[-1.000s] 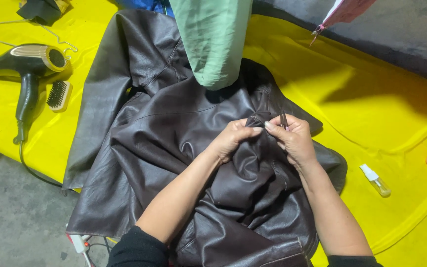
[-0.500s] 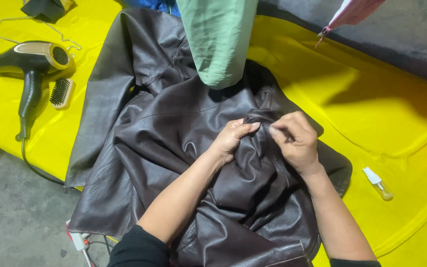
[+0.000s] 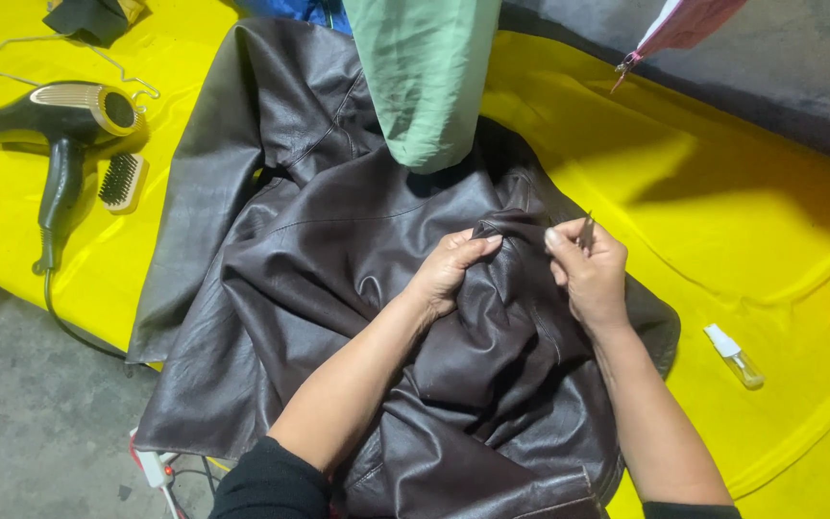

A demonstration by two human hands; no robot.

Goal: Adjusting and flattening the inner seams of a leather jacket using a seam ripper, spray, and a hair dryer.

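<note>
The dark leather jacket (image 3: 338,288), spread on the yellow sheet (image 3: 722,211), is pinched in a raised fold by the closed left hand (image 3: 449,274). The right hand (image 3: 588,274), closed around a thin metal tool (image 3: 586,231), has been drawn slightly away from the fold since a second ago.

We get even, bright-ish light, soft sheen on the dark leather jacket (image 3: 338,288), mild shadows on the yellow sheet (image 3: 722,192), everything pretty sharp.

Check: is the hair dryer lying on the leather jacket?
No, the hair dryer lies on the yellow sheet, left of the jacket.
</note>
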